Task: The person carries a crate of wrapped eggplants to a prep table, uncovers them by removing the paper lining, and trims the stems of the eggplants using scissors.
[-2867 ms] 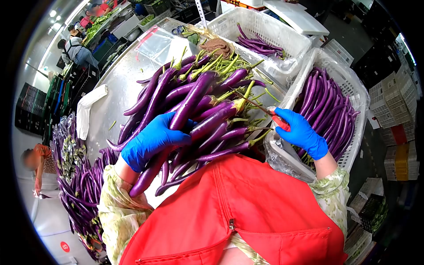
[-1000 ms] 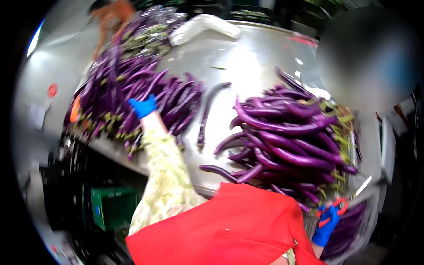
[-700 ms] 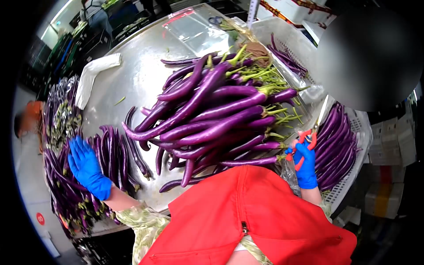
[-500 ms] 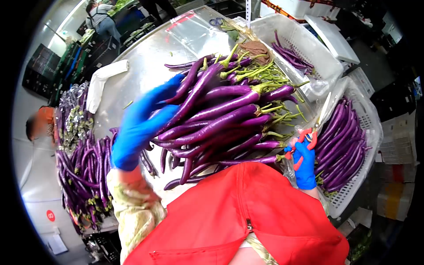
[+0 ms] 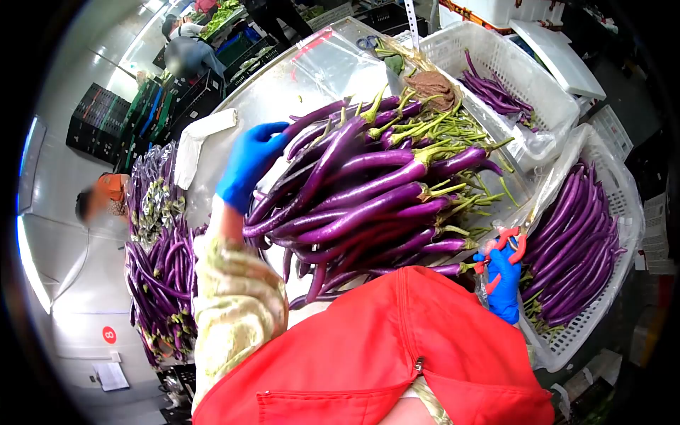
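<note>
A large heap of long purple eggplants (image 5: 382,205) lies on the metal table, most stems pointing right. My left hand (image 5: 251,163), in a blue glove, is at the far left side of the heap. Its fingers are closed around the tip of an eggplant (image 5: 315,116) at the back; part of the grip is hidden. My right hand (image 5: 504,283), also blue-gloved, holds scissors with red handles (image 5: 511,245) at the right table edge. Their blades are hard to make out against the plastic liner.
Right of the table stand a lined white crate (image 5: 634,212) of eggplants and another crate (image 5: 567,117) holding a few. Cut stems (image 5: 460,131) and a brown cloth (image 5: 431,90) lie behind the heap. More eggplants (image 5: 163,273) are piled left. People work in the background.
My left hand has moved from over the heap to the tip of an eggplant at the back left and closed there. My right hand still holds the scissors. The whole view has shifted.
</note>
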The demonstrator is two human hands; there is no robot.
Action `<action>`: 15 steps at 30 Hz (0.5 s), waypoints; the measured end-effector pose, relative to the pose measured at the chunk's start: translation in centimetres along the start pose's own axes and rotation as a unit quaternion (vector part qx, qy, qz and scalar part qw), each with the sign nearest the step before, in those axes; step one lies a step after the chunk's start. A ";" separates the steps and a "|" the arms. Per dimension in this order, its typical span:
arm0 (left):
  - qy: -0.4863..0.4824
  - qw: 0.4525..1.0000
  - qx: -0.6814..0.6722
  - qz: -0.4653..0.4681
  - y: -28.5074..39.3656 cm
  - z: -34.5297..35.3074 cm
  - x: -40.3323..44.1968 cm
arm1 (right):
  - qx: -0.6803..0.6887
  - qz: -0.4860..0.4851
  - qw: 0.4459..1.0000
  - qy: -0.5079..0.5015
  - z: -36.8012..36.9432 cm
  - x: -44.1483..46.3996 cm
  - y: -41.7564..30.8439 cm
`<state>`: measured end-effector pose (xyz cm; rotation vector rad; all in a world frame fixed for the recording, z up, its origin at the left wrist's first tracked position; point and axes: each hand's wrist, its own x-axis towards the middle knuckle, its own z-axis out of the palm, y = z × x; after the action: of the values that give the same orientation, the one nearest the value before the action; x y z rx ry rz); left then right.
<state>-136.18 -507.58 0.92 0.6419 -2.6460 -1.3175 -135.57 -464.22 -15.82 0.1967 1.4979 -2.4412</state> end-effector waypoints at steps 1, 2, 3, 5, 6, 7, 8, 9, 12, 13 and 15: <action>0.008 0.998 -0.058 0.030 -0.6 -0.8 -1.6 | 0.007 -0.006 1.000 0.007 0.1 -0.1 0.2; -0.003 0.998 -0.060 0.030 -1.2 -0.9 -3.4 | 0.014 -0.017 1.000 0.018 -0.2 0.2 0.9; -0.014 0.997 -0.064 0.028 -1.9 -0.9 -5.0 | 0.013 -0.016 1.000 0.017 0.0 0.3 1.0; -0.102 0.992 -0.073 -0.021 -4.3 0.5 -6.7 | 0.003 -0.011 1.000 0.012 0.3 0.1 0.7; -0.103 0.993 -0.055 0.015 -4.9 1.1 -6.7 | 0.004 -0.012 0.999 0.029 1.3 0.0 0.1; -0.106 0.992 -0.038 0.054 -4.6 1.9 -6.5 | -0.010 -0.016 1.000 0.006 2.0 0.0 -0.3; -0.099 0.994 -0.030 0.040 -3.5 2.6 -6.4 | -0.026 -0.023 0.999 -0.015 2.4 0.1 -0.7; -0.092 0.995 -0.022 0.028 -1.2 3.1 -6.4 | -0.042 -0.031 0.998 -0.037 2.7 0.3 -1.1; -0.021 0.998 0.048 0.039 -1.2 5.2 -4.3 | -0.133 -0.048 0.985 -0.095 3.9 0.7 -2.2; -0.006 0.998 0.027 0.056 -1.2 5.8 -3.4 | -0.144 -0.068 0.981 -0.112 4.5 0.8 -2.6; -0.006 0.995 0.088 0.036 0.1 5.9 -2.6 | -0.183 -0.138 0.965 -0.129 4.1 1.6 -1.4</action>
<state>-135.58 -502.07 -2.43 0.5529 -2.7878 -1.0827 -137.46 -467.52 -13.13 -0.4125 1.9140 -2.2126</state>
